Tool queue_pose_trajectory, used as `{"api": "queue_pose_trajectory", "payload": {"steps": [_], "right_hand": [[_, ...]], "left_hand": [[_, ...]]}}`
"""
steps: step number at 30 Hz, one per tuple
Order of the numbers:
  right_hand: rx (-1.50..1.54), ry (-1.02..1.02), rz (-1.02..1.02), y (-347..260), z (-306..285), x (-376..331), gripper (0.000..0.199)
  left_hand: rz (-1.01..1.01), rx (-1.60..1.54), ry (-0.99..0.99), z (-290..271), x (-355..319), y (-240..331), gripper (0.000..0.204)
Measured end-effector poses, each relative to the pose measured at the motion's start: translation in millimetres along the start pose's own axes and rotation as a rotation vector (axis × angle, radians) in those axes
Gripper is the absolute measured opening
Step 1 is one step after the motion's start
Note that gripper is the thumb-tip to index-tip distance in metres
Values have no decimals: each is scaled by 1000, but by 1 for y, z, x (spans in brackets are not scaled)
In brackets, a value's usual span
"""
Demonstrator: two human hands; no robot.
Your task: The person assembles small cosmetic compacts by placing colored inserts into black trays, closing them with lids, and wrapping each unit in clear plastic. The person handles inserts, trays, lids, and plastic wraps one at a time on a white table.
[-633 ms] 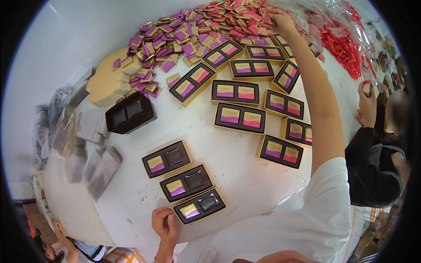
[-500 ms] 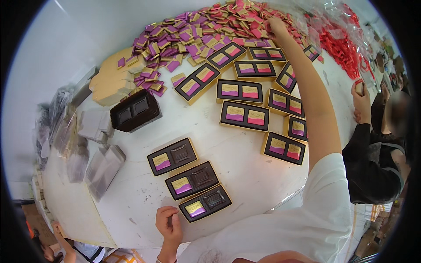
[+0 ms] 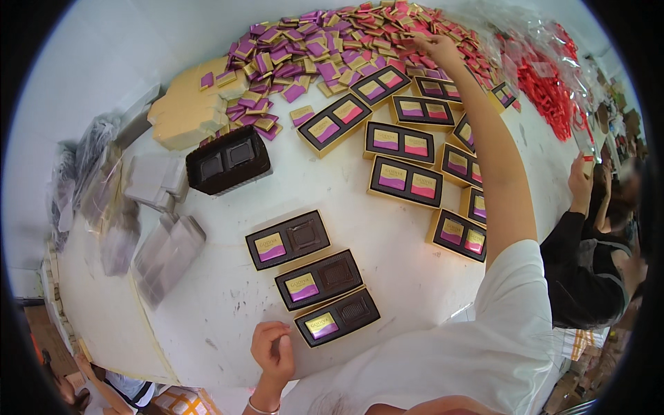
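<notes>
Head view: three gold rectangular cardboard boxes with black trays [image 3: 321, 279] stand half filled, each right compartment bare.
My right hand [image 3: 440, 51] is at the heap of purple-, pink- and gold-foil squares [image 3: 325, 45]; I cannot tell whether it grips one. My left hand [image 3: 272, 351], loosely curled, thumb apart, visibly empty, is beside the nearest box. Beyond, matching two-square boxes [image 3: 400, 142] look complete where my arm leaves them visible.

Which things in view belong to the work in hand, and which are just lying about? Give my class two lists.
Seemingly in use:
pink-and-gold wrapped squares, at the right hand
three half-filled boxes, nearest the left hand
purple-and-gold wrapped squares
filled boxes
dark tray stack

Seemingly just lying about:
red ribbon-like strips
clear plastic packaging
pale yellow stack
</notes>
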State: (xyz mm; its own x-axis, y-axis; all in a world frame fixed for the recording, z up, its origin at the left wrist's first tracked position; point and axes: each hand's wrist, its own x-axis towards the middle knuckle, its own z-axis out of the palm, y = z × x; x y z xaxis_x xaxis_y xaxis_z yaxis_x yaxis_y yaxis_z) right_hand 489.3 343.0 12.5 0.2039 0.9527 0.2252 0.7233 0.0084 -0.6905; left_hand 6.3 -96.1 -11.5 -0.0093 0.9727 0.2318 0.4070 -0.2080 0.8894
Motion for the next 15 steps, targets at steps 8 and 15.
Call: {"api": "queue_pose_trajectory", "payload": {"steps": [8, 15], "right_hand": [[589, 154, -9, -84, -40, -66, 33], [1062, -703, 122, -227, 4, -253, 36]], "left_hand": [[473, -30, -214, -17, 74, 30, 14], [-81, -598, -426, 19, 147, 77, 44]]}}
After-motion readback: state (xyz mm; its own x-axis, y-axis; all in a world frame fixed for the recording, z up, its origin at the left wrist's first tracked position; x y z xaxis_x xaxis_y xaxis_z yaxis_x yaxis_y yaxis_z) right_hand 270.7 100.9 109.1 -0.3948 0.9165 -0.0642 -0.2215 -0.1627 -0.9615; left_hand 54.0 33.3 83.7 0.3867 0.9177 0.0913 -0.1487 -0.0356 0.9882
